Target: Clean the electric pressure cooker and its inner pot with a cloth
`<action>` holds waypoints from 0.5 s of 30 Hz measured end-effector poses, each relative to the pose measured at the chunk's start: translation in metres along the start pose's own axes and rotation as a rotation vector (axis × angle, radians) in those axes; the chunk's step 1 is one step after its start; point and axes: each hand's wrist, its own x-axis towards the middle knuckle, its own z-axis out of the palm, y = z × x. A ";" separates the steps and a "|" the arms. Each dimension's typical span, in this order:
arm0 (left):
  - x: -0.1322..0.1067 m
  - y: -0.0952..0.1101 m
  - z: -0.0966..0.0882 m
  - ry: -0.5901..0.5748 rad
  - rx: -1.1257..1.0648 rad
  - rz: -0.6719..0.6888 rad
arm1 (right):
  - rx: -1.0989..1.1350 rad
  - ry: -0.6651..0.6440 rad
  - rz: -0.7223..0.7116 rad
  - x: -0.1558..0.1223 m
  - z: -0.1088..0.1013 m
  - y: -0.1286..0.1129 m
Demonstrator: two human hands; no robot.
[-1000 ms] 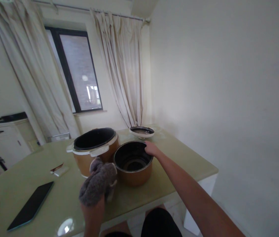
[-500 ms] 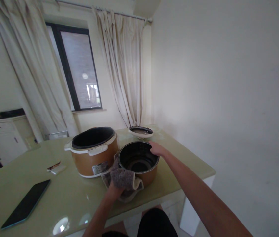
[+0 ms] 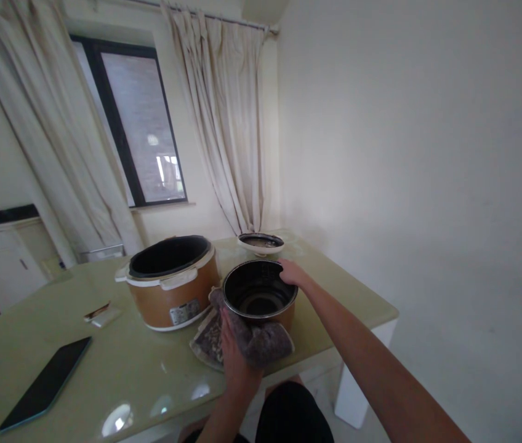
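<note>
A dark-lined inner cooker pot (image 3: pixel 261 289) with a brown outside stands on the table, slightly tilted toward me. My right hand (image 3: pixel 294 275) grips its rim at the right, thumb over the edge. A grey-brown towel (image 3: pixel 268 344) is bunched against the front of the pot, with part of it lying on the table to the left. My left hand (image 3: pixel 239 354) holds the towel against the outer wall, fingers pointing up and partly hidden by the cloth. Just left of the pot stands the brown and white cooker body (image 3: pixel 178 283), without its lid.
Behind the pot lies a round lid (image 3: pixel 261 243), inner side up. On the left of the glossy green table (image 3: pixel 150 369) are a black tablet (image 3: pixel 46 384) and a small white packet (image 3: pixel 105 317) with a thin brown item. A wall (image 3: pixel 404 154) borders the right side.
My left hand has moved right along the pot's front with the towel, and its fingers now point upward. My right hand keeps its hold on the rim.
</note>
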 end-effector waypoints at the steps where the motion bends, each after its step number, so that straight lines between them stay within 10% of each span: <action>1: -0.005 0.006 0.004 0.032 0.070 0.041 | -0.006 0.000 0.000 -0.001 -0.001 0.000; 15: -0.052 0.054 0.013 -0.048 0.371 0.145 | -0.047 -0.032 -0.061 -0.002 -0.007 0.000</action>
